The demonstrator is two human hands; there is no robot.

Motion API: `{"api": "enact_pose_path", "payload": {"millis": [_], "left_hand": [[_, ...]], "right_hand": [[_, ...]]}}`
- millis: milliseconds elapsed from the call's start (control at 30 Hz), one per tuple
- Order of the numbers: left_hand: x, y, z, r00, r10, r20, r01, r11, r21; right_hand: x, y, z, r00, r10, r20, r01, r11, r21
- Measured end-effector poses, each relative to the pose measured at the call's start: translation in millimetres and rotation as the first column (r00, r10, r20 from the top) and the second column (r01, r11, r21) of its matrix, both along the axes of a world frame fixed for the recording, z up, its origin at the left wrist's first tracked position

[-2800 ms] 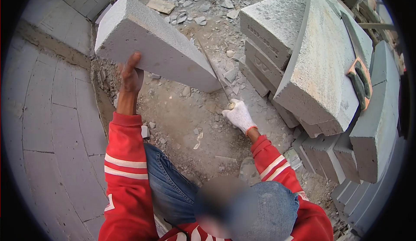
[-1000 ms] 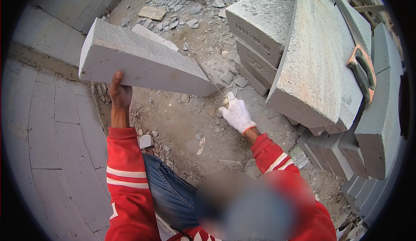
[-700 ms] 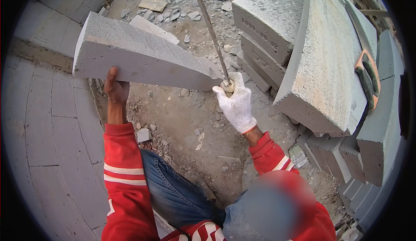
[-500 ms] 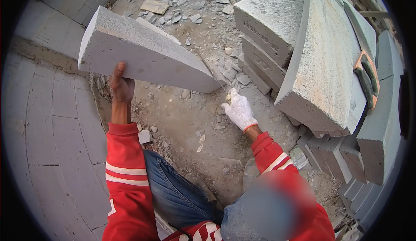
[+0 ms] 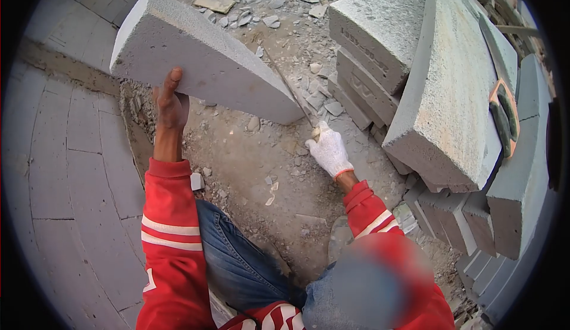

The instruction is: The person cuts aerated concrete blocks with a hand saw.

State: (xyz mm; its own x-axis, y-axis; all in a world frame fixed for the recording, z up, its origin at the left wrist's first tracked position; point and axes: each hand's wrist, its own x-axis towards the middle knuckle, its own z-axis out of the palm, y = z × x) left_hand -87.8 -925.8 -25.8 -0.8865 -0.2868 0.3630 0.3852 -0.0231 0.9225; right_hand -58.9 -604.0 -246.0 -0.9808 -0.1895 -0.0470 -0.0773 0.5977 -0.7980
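A long grey concrete block [image 5: 196,63] is held up at a slant, its raised end at the left and its lower corner near the ground. My bare left hand [image 5: 171,105] grips it from underneath, with the thumb pressed against the near face and the fingers mostly hidden. My right hand [image 5: 329,150], in a white knitted glove, is closed round the end of a thin, long metal tool [image 5: 287,85]. The tool runs up and to the left, right alongside the block's lower end. Its exact kind does not show.
Large grey blocks [image 5: 439,98] stand piled at the right, with a handsaw's orange-and-black handle [image 5: 504,116] among them. Stone chips [image 5: 243,9] litter the dirt behind the held block. A wall of fitted blocks [image 5: 53,152] runs along the left.
The block's left end has risen and its slope is steeper, with my left hand moved slightly up along with it. My right hand keeps its grip on the tool.
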Motion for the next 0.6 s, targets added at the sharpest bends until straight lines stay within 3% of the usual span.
{"api": "enact_pose_path", "payload": {"millis": [100, 167, 200, 267, 333, 400, 433, 500, 600], "left_hand": [[-1.0, -16.4, -7.2, 0.999, -0.036, 0.02, 0.036, 0.999, -0.023], [-0.4, -17.0, -7.7, 0.999, -0.044, 0.013, 0.044, 0.999, 0.006], [0.9, -18.0, -8.4, 0.999, -0.054, 0.006, 0.054, 0.998, 0.033], [0.5, -22.8, -9.3, 0.997, -0.068, 0.02, 0.068, 0.997, 0.036], [3.0, -22.9, -8.8, 0.996, -0.082, 0.033, 0.081, 0.996, 0.038], [1.3, -13.8, -4.3, 0.998, -0.069, 0.014, 0.067, 0.994, 0.084], [-1.3, -12.3, -4.2, 0.997, -0.072, 0.003, 0.071, 0.994, 0.084], [-4.3, -13.2, -4.3, 0.998, -0.061, 0.018, 0.06, 0.997, 0.049], [-0.9, -3.3, -0.4, 0.999, -0.046, 0.021, 0.045, 0.998, 0.038]], "right_hand": [[1.5, 5.2, 65.1, 1.0, 0.017, -0.012, -0.017, 0.999, -0.03], [0.4, 3.1, 102.4, 0.991, -0.058, -0.122, 0.028, 0.971, -0.237], [0.7, 2.2, 118.2, 0.992, -0.054, -0.116, 0.025, 0.972, -0.234], [0.8, 0.2, 138.1, 0.968, -0.161, -0.191, 0.057, 0.887, -0.459], [3.6, -4.8, 105.7, 0.954, -0.191, -0.23, 0.07, 0.89, -0.45], [3.6, -4.7, 31.2, 0.994, -0.088, -0.059, 0.078, 0.987, -0.142], [0.8, 1.3, 18.0, 0.993, -0.091, -0.07, 0.08, 0.987, -0.142], [2.3, 5.9, 2.8, 0.997, 0.007, 0.083, -0.011, 0.999, 0.049], [-0.5, 8.8, 53.0, 0.999, 0.022, 0.042, -0.017, 0.994, -0.106]]}}
